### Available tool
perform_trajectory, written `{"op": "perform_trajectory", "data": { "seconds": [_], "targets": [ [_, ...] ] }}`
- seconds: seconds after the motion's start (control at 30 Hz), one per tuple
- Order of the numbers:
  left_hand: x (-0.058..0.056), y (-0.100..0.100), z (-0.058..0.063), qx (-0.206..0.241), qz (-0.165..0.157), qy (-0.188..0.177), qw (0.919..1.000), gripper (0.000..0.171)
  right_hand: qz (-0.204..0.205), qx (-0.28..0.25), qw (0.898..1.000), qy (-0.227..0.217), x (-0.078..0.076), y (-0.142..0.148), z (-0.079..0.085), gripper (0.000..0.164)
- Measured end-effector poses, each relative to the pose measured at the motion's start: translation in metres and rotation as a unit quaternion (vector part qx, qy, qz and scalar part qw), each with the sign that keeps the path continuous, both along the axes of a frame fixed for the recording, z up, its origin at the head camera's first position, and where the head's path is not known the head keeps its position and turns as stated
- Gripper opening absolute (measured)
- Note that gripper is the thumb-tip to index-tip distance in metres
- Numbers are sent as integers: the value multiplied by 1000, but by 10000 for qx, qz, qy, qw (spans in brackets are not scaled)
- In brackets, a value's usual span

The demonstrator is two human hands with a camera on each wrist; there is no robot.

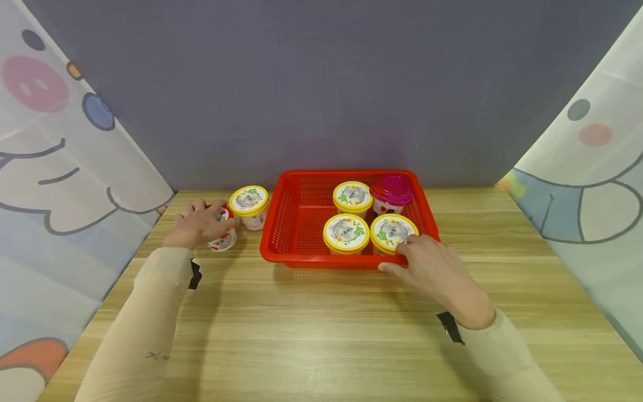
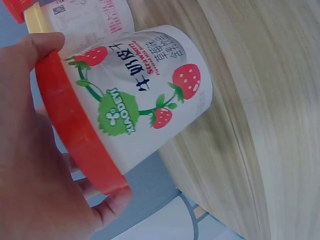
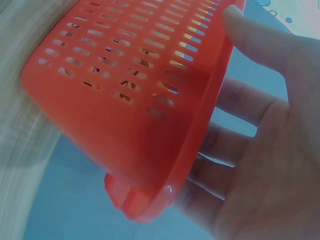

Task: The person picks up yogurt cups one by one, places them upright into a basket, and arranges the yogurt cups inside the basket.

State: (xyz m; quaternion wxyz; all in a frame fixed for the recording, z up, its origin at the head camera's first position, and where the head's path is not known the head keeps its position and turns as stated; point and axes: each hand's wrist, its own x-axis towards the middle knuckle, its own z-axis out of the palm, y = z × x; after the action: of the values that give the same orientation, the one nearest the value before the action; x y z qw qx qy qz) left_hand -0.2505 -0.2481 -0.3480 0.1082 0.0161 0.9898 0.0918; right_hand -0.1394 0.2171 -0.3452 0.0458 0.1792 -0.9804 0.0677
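Note:
My left hand (image 1: 196, 224) grips a strawberry tub by its red lid, with the fingers spread round the lid's edge. In the left wrist view the tub (image 2: 150, 95) is white with printed strawberries and looks close to the wooden table. At the front right corner of a red plastic basket (image 1: 311, 258), my right hand (image 1: 434, 268) holds the rim. Its thumb lies outside and its fingers reach over, close to a yellow-lidded tub (image 1: 392, 231). What those fingertips touch is hidden behind the rim in the right wrist view.
Inside the basket stand two more yellow-lidded tubs, one front (image 1: 345, 233) and one back (image 1: 353, 196), and a magenta-lidded tub (image 1: 392, 191). Another yellow-lidded tub (image 1: 249, 204) stands left of the basket. A grey wall (image 1: 331, 89) rises behind; cartoon-printed panels flank the wooden table (image 1: 311, 335).

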Motion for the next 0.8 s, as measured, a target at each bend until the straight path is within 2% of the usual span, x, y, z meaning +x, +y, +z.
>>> {"op": "perform_trajectory", "data": {
  "seconds": [0.23, 0.43, 0.8],
  "targets": [
    [-6, -3, -10, -231, -11, 295, 9993, 75, -7, 4, 10000, -39, -2, -2, 0, 41],
    [-9, -2, -14, -307, 66, 576, 9978, 73, 41, 3, 10000, 25, -4, -1, 0, 41],
    [-7, -4, -14, -410, 37, 581, 9975, 73, 199, -180, 9993, -253, -5, 2, 6, 32]
  ]
}}
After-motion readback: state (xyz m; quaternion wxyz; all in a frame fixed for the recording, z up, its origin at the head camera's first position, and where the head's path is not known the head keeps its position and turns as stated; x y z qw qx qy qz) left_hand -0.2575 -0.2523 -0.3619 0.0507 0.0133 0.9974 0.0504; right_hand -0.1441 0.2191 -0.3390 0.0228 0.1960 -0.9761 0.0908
